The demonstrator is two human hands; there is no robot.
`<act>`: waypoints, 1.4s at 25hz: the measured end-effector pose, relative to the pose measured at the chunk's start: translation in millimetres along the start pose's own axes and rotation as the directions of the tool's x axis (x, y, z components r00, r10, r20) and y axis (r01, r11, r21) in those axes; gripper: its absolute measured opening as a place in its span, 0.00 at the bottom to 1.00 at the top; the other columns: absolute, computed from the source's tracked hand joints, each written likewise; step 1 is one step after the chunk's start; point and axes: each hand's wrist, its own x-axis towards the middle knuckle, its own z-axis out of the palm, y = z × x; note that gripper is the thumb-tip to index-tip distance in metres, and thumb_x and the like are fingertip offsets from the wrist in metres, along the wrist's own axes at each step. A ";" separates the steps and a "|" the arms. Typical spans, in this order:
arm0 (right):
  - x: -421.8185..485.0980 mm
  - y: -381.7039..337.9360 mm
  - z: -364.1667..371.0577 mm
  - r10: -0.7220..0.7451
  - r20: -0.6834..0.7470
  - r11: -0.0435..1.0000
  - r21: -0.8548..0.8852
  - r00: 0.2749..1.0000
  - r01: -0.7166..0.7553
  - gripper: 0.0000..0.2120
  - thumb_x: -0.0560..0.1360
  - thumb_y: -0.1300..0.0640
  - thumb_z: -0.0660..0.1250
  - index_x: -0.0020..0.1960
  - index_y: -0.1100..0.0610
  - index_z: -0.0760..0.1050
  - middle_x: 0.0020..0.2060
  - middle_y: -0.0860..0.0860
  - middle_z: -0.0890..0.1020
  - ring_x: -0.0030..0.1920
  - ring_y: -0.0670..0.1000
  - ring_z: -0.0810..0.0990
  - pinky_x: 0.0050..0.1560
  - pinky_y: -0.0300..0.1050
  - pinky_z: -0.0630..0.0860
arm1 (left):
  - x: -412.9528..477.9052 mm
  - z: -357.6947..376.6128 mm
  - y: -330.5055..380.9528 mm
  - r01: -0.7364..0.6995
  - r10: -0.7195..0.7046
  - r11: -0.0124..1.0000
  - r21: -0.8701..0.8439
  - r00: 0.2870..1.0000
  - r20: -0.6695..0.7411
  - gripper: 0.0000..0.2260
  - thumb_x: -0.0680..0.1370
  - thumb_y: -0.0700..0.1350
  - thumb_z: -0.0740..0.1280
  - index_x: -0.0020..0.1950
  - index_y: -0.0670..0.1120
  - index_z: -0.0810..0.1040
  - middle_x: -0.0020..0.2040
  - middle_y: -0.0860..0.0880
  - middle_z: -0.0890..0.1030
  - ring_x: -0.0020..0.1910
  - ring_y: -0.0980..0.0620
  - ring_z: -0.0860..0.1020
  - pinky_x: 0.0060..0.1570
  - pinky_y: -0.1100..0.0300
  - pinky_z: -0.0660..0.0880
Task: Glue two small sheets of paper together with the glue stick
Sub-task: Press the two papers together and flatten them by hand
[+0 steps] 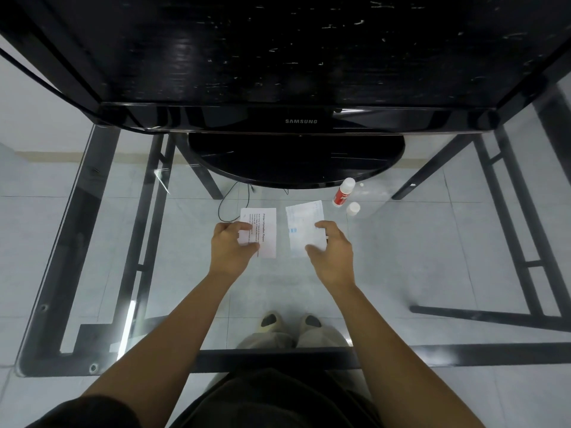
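Two small white sheets lie side by side on a glass table (92, 242). The left sheet (266, 230) carries printed text; my left hand (230, 247) rests on its left part, thumb and fingers pinching its edge. The right sheet (304, 225) has faint blue print; my right hand (332, 251) holds its lower right corner between thumb and fingers. A red and white glue stick (342, 193) lies uncapped beyond the right sheet, its white cap (353, 208) standing beside it.
A black monitor (296, 118) on a round black base (296, 159) stands just behind the sheets. The table's black metal frame, a cable and my feet show through the glass. The table's near edge runs just in front of my body.
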 end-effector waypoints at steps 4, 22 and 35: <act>-11.2 19.7 -20.4 -0.071 -0.046 0.996 0.046 0.996 0.073 0.19 0.72 0.61 0.70 0.62 0.54 0.73 0.59 0.50 0.78 0.49 0.47 0.76 0.50 0.31 0.71 | -5.6 12.7 7.7 -0.060 0.061 0.998 -0.017 0.997 0.048 0.17 0.70 0.36 0.72 0.58 0.42 0.77 0.61 0.43 0.70 0.55 0.48 0.74 0.54 0.63 0.74; -23.0 14.5 -40.9 -0.352 -0.093 0.933 -0.120 0.931 0.340 0.19 0.74 0.60 0.67 0.65 0.57 0.71 0.61 0.55 0.78 0.57 0.54 0.79 0.56 0.49 0.78 | -9.2 33.1 40.5 -0.146 0.147 0.988 -0.049 0.989 0.031 0.12 0.75 0.45 0.68 0.57 0.46 0.76 0.58 0.46 0.74 0.51 0.51 0.75 0.47 0.68 0.73; -17.3 -19.0 -9.5 -0.292 -0.003 0.954 -0.067 0.956 0.291 0.17 0.73 0.53 0.69 0.57 0.56 0.68 0.55 0.54 0.80 0.50 0.54 0.82 0.49 0.42 0.78 | -6.5 -3.2 84.8 0.126 0.022 0.854 -0.505 0.961 0.276 0.06 0.73 0.48 0.69 0.45 0.48 0.82 0.42 0.49 0.84 0.41 0.54 0.83 0.43 0.63 0.78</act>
